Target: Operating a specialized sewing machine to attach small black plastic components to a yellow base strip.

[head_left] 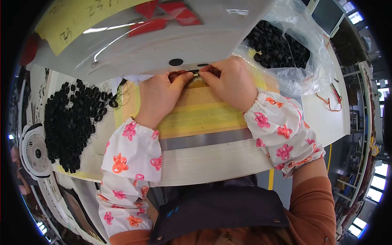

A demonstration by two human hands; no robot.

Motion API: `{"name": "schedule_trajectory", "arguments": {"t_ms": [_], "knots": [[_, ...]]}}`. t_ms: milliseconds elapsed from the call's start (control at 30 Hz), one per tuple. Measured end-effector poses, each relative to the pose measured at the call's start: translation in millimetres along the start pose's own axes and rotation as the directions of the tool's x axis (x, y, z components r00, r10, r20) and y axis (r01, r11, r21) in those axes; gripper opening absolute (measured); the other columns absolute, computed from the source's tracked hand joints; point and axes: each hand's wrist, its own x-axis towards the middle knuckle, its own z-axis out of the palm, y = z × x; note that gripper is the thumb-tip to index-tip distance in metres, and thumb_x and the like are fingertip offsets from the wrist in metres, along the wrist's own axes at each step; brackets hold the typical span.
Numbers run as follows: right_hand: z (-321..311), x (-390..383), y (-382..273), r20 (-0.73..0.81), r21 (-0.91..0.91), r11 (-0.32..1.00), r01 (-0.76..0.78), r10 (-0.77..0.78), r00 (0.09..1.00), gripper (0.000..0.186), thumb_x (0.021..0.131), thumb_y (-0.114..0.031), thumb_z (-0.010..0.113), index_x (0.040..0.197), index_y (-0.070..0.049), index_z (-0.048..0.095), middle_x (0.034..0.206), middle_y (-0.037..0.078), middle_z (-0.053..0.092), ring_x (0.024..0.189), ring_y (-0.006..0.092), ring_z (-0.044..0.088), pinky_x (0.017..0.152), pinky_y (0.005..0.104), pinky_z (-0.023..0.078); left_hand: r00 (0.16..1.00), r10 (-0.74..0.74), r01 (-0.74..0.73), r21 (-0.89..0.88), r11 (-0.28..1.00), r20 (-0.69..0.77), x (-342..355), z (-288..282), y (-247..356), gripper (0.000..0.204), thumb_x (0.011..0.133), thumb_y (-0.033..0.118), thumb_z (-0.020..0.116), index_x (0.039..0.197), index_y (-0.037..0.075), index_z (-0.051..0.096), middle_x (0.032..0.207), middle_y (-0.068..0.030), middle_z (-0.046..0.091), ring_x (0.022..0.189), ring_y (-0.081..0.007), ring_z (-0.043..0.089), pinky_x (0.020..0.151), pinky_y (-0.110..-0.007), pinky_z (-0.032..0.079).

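Observation:
Under a grey machine body (155, 49), my left hand (165, 94) and my right hand (228, 83) meet with fingertips pinched on a small black piece (195, 72), which is mostly hidden by fingers and machine. The work plate (188, 110) beneath them is covered with yellow tape. A large pile of black loops (69, 122), tangled with threads, lies left of my left hand. Right of my right hand, a clear plastic bag (310, 77) holds many black rings (277, 43). Both forearms wear white flowered sleeves.
A white fan (37, 151) stands at the far left. The table's curved front edge (220, 163) runs before my body. A red-handled tool (335, 93) lies on the right side, below a small screen device (324, 14). Shelving (355, 130) stands beyond the table on the right.

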Motion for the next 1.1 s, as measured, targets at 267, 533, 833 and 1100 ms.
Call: {"name": "schedule_trajectory", "arguments": {"t_ms": [267,533,833,1100], "knots": [[0,4,2,-0.006,-0.001,1.0,0.024,-0.024,1.0,0.005,0.065,-0.001,0.058,0.065,0.001,0.053,0.057,0.015,0.053,0.055,0.0311,0.053,0.051,0.0355,0.043,1.0,0.011,-0.012,0.077,0.997,0.011,3,-2,-1,0.024,0.076,0.029,0.061,0.085,0.007,0.065,0.069,-0.0049,0.063,0.061,-0.0138,0.057,0.056,-0.026,0.043],[3,3,1,-0.006,-0.007,1.0,-0.003,0.003,1.0,0.007,0.065,0.001,0.058,0.064,0.002,0.051,0.06,0.015,0.055,0.057,0.0313,0.054,0.051,0.036,0.043,0.999,-0.037,0.03,0.192,0.981,0.032,2,-5,4,0.024,0.076,0.032,0.056,0.083,0.011,0.065,0.067,-0.0052,0.062,0.061,-0.0207,0.058,0.054,-0.03,0.043],[1,1,1,0.047,-0.129,0.987,-0.099,0.106,0.993,0.016,0.067,-0.012,0.062,0.07,0.005,0.062,0.058,0.016,0.058,0.05,0.025,0.057,0.049,0.0297,0.045,0.996,-0.081,0.078,0.069,0.995,0.037,1,-1,-2,0.03,0.074,0.03,0.064,0.083,0.002,0.064,0.071,-0.003,0.064,0.061,-0.0059,0.055,0.057,-0.02,0.042],[-2,8,7,0.037,-0.122,0.989,-0.08,0.085,0.996,0.016,0.067,-0.012,0.064,0.069,0.004,0.062,0.058,0.014,0.059,0.049,0.0213,0.057,0.05,0.0285,0.045,0.988,-0.147,0.146,0.026,0.989,0.037,9,1,0,0.028,0.073,0.027,0.065,0.081,0.001,0.063,0.068,-0.0032,0.063,0.059,-0.0053,0.053,0.056,-0.02,0.042]]}}
